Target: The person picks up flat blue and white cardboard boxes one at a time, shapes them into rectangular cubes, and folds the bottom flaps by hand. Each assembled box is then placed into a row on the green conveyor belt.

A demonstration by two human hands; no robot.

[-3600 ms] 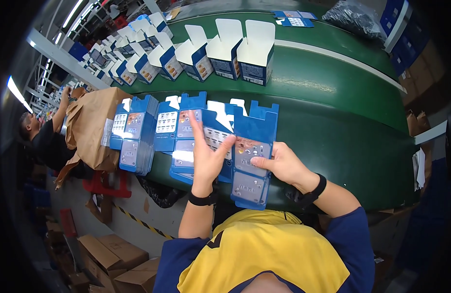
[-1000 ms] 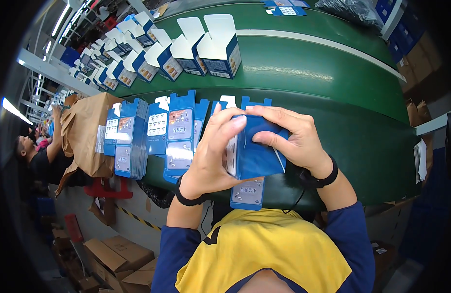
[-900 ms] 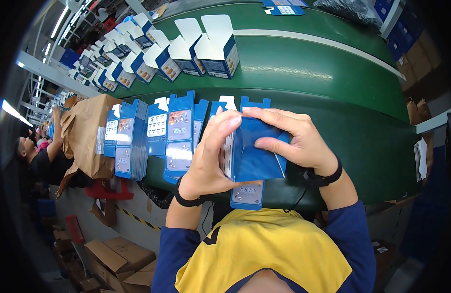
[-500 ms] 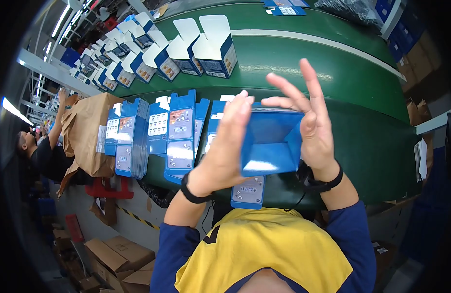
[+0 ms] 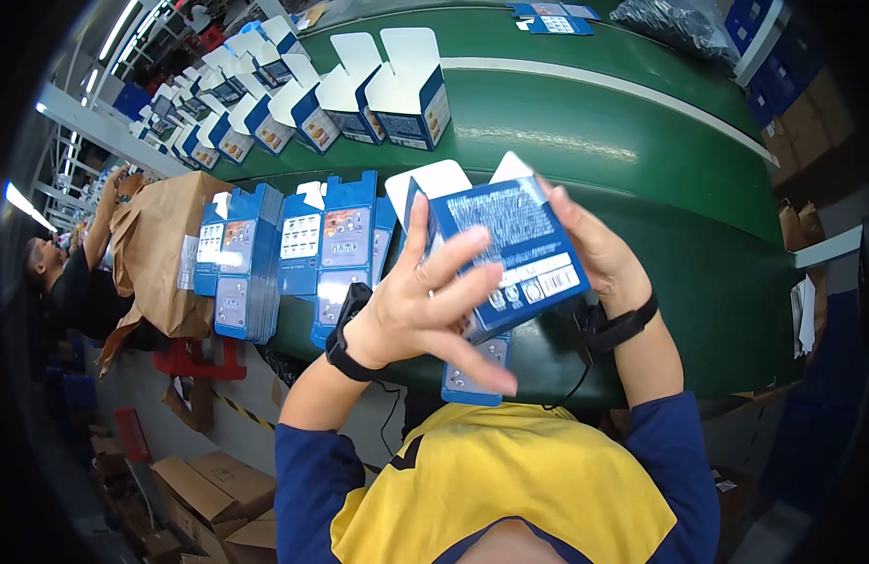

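A blue carton (image 5: 509,240), folded into box shape, is tilted in the air in front of me. Its printed side faces up, and white flaps stand out at its far end. My right hand (image 5: 599,249) grips its right side, the fingertips partly hidden behind it. My left hand (image 5: 420,305) lies against the carton's left side with its fingers spread. Under the carton, a flat blue carton blank (image 5: 477,374) rests at the table's near edge. Left of my hands lie more flat blanks (image 5: 345,235) and a neat stack of them (image 5: 242,263).
Several set-up cartons (image 5: 411,103) with raised white flaps stand in rows on the green conveyor (image 5: 566,122). A brown paper bag (image 5: 162,254) is at the left, near another person (image 5: 77,273). Cardboard boxes (image 5: 218,493) sit on the floor. Dark plastic wrap (image 5: 679,28) lies far right.
The carton has turned from showing its hollow blue inside to showing its printed side and white flaps. My right hand has closed on its side; my left fingers have spread.
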